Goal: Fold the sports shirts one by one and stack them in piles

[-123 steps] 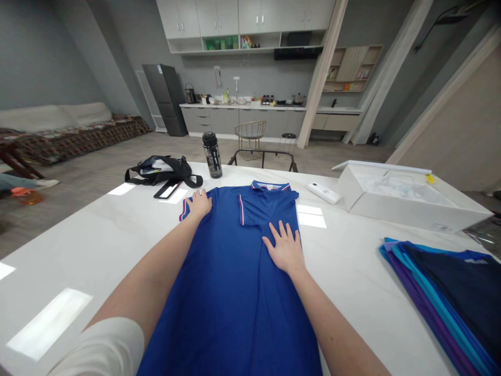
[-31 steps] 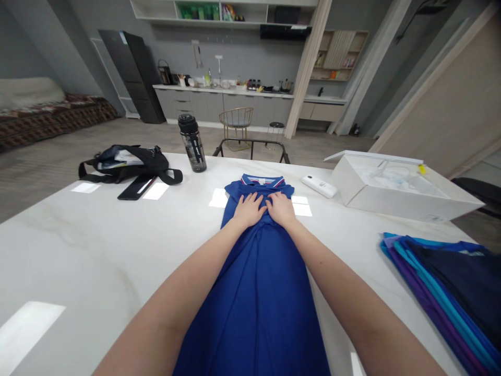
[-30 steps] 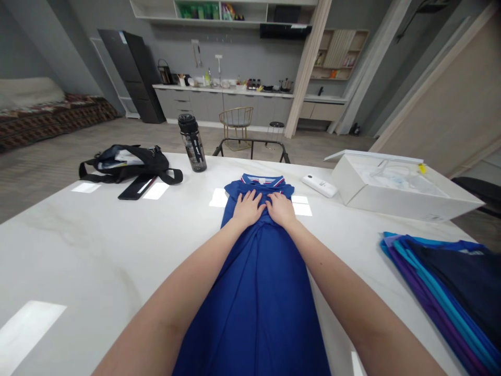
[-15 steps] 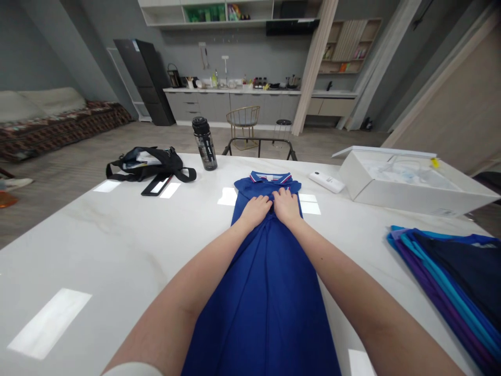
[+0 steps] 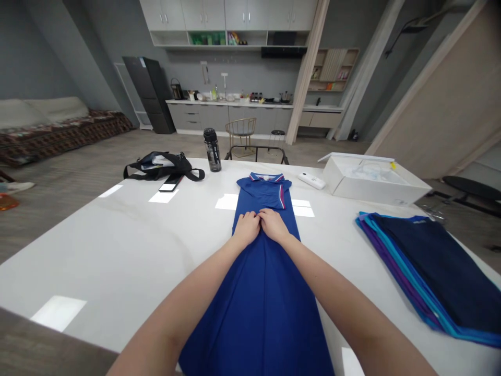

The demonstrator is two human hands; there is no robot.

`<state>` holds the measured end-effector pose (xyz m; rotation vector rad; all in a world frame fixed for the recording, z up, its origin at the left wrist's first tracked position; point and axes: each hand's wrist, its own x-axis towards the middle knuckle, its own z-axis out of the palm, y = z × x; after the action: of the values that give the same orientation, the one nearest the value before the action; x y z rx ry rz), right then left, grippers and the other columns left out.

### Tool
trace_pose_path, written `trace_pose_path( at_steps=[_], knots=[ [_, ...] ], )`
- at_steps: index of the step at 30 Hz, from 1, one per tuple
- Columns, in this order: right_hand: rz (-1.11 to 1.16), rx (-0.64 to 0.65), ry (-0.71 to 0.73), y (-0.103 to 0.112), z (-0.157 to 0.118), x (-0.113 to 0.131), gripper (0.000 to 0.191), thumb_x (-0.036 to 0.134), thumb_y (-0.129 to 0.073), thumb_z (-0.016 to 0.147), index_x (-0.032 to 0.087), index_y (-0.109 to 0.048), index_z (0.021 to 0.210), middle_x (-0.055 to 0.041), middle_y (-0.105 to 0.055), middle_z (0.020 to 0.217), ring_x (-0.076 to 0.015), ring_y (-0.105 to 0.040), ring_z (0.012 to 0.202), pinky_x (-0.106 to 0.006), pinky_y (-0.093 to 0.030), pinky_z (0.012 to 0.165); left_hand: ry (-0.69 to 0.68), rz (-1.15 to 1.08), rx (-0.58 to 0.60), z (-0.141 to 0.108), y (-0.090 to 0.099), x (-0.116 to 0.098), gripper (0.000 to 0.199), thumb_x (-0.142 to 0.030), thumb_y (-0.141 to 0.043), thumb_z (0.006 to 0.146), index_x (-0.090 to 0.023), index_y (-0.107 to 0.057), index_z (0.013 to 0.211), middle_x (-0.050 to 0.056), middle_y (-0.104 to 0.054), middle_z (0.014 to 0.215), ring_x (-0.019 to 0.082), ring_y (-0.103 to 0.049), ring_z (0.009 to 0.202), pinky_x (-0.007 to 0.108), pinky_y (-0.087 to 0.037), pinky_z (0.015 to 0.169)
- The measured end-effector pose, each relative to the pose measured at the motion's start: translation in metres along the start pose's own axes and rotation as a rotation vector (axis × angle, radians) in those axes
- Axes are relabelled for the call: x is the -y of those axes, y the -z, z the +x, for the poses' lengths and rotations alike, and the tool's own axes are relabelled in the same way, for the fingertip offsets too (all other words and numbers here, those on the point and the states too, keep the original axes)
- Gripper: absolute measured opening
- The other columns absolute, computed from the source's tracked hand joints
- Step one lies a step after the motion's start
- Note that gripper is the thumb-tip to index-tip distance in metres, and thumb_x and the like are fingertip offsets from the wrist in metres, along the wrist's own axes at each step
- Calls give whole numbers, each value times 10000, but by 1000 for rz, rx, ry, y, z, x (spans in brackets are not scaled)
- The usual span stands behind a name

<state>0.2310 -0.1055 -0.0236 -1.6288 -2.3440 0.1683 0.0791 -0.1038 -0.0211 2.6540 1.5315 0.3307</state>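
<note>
A blue polo shirt (image 5: 263, 292) lies lengthwise before me on the table, its striped-trim collar (image 5: 267, 177) at the far end. The sides look folded inward into a narrow strip, and one short sleeve with a red and white cuff (image 5: 282, 197) lies across the upper part. My left hand (image 5: 248, 227) and my right hand (image 5: 273, 224) meet on the middle of the shirt, below that sleeve. Both have curled fingers closed on the fabric at the centre line, where creases run toward me. The fingertips are partly hidden.
On the white table (image 5: 156, 245) stand a dark bottle (image 5: 212, 151), a black bag (image 5: 160, 166) and a phone (image 5: 170, 184) at the back left. At right are a white handheld device (image 5: 312, 180), an open white box (image 5: 368, 188) and a pile of folded clothes (image 5: 434, 261).
Both hands have slid down the shirt toward me, away from the collar. The sleeve with the striped cuff now shows uncovered. The camera view has tilted up and shifted a little.
</note>
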Motion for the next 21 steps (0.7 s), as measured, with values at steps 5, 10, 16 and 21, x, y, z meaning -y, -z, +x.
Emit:
trace_pose_path(
  at_steps=[5,10,16,21],
  knots=[
    [-30,60,-75,15,-26,29,315,186,-429,994,213,-698,1155,-104,-640,1233,-231,-561,1154,-367,-413,974,282,-107,91,-38,15,-22,320,-263,-441,967,-170,-619,1216,147,-653,1202,274,-654,1085,387,-508,904],
    [154,125,-94,23,-56,57,362,125,-457,933,232,-703,1176,-108,-640,1230,-246,-569,1175,-362,-410,980,345,-141,154,-72,28,-24,328,-264,-519,908,-172,-648,1195,161,-709,1114,295,-699,1035,378,-539,843],
    [554,234,-283,25,-78,82,347,264,-403,1007,151,-717,911,-96,-740,921,-176,-698,792,-242,-506,697,315,-184,201,-117,46,-40,350,-307,-526,913,-220,-655,1227,147,-722,1134,294,-705,1038,381,-540,857],
    [767,301,-486,22,-99,91,372,382,-458,1019,131,-688,868,-39,-661,595,-117,-605,446,-178,-418,403,265,-174,225,-155,49,-61,464,-265,-535,912,-219,-544,1374,152,-712,1149,306,-708,1021,399,-546,841]
  ],
)
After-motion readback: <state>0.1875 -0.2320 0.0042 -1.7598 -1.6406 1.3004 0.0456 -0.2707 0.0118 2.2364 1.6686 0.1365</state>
